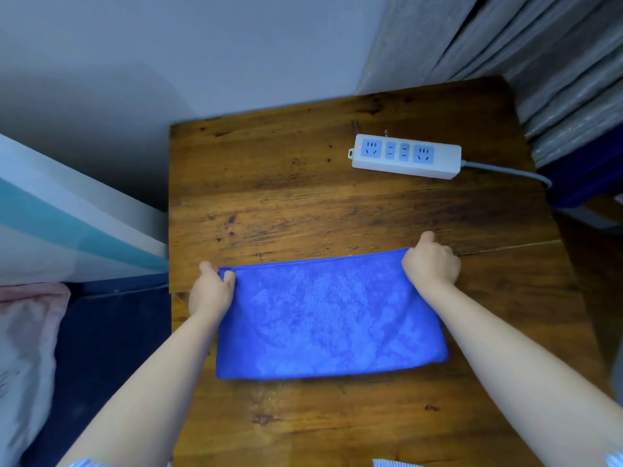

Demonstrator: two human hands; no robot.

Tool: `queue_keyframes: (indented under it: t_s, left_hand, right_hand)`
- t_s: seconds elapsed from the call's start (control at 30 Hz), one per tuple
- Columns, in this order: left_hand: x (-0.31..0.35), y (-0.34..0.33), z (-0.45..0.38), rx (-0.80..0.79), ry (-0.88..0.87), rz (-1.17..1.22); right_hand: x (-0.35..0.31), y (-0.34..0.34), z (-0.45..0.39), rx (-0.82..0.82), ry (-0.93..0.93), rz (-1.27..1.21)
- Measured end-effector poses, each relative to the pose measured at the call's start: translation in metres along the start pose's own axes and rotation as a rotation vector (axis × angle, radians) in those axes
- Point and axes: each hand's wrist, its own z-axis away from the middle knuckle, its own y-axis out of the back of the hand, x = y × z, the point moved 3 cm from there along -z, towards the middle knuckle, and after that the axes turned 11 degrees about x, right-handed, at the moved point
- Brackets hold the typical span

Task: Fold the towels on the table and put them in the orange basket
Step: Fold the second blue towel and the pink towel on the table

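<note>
A plain bright blue towel lies on a dark-grained brown wooden table beside a white power strip.

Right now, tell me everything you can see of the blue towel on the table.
The bright blue terry-cloth towel looks soft and fuzzy, with a thin stitched hem along its far edge. It lies flat on the dark wooden table, folded into a wide rectangle with a rounded fold along the near edge. The left hand pinches its far left corner, and the right hand grips its far right corner. It lies apart from the white power strip farther back.
</note>
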Motion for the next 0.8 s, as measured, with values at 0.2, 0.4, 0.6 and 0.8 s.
queue_keyframes:
  t_s: [0.2, 0.4, 0.6, 0.8]
  left_hand:
    - [-0.017, -0.001, 0.046, 0.248, -0.192, 0.035]
    - [-0.013, -0.061, 0.121, 0.173, -0.697, -0.212]
    - [-0.043, -0.075, 0.106, 0.201, -0.727, -0.341]
    - [-0.061, -0.067, 0.098, 0.182, -0.560, -0.274]
  right_hand:
    - [0.012, 0.000, 0.042, 0.334, 0.162, -0.168]
    - [-0.020, -0.061, 0.143, 0.258, 0.695, -0.043]
    - [0.001, -0.088, 0.140, 0.163, 0.689, 0.082]
    - [0.047, -0.084, 0.120, 0.275, 0.521, 0.053]
